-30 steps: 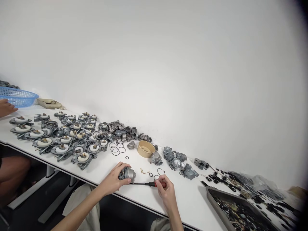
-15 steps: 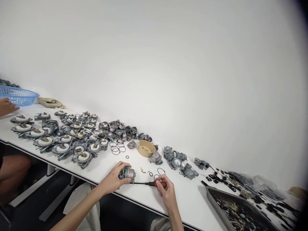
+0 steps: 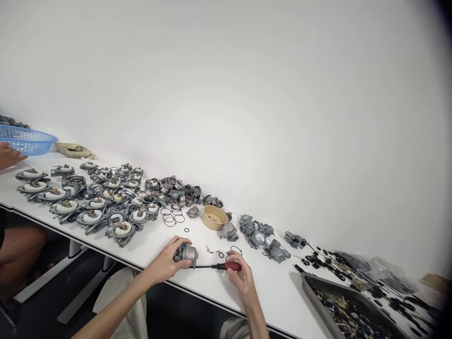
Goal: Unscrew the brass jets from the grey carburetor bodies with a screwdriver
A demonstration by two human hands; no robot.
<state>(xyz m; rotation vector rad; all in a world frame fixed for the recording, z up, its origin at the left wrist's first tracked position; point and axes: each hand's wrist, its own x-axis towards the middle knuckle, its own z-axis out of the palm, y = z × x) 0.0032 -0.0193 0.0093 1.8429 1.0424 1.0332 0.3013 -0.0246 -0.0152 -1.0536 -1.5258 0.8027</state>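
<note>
A grey metal carburetor (image 3: 190,253) lies on its side near the table's front edge, gripped by my left hand (image 3: 169,260) with the thumb below and fingers over the top. My right hand (image 3: 242,278) holds a screwdriver by its red handle (image 3: 233,266). The black shaft points left and its tip meets the lower edge of the carburetor; the exact contact is hidden. Behind the screwdriver lie small brass parts (image 3: 209,249) and a small black ring (image 3: 221,254).
Many carburetors with white floats (image 3: 92,216) cover the left. A round tan container (image 3: 214,218) stands behind my hands, with more carburetors (image 3: 277,251) to its right. A grey tray (image 3: 318,306) holds small parts. Another person's hand (image 3: 10,156) is by a blue basket (image 3: 31,141).
The screwdriver has shifted slightly left and up with my right hand, and its handle has turned. My right fingers sit a little looser on it. The carburetor has barely moved.
</note>
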